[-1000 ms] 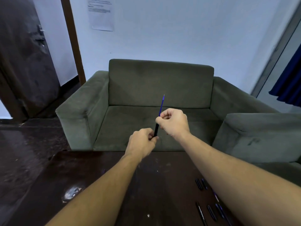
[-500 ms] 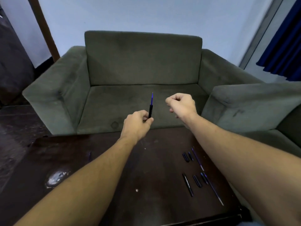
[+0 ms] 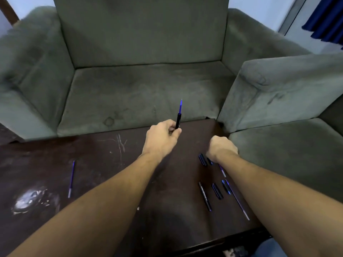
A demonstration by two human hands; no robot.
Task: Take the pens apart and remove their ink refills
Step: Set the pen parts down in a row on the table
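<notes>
My left hand [image 3: 161,140] is closed around a black pen barrel [image 3: 178,121] and holds it upright above the far edge of the dark table [image 3: 111,164]. A blue refill [image 3: 180,106] sticks up out of the barrel. Lower and to the right, my right hand [image 3: 221,148] is curled into a fist just over the table; its inside is hidden. Below it lie pen parts: a short black piece [image 3: 202,159], a black barrel [image 3: 205,199], another short piece [image 3: 217,191] and a long thin refill [image 3: 237,200]. A single refill [image 3: 71,179] lies at the table's left.
A green sofa [image 3: 148,93] stands right behind the table. A second green seat [image 3: 278,86] presses against the table's right corner. A shiny smear [image 3: 31,199] marks the table's left side. Blue curtains [image 3: 326,21] hang at the top right.
My right hand came off the pen, then dropped down and right to the parts on the table. My left hand kept the barrel upright. The view tilted downward.
</notes>
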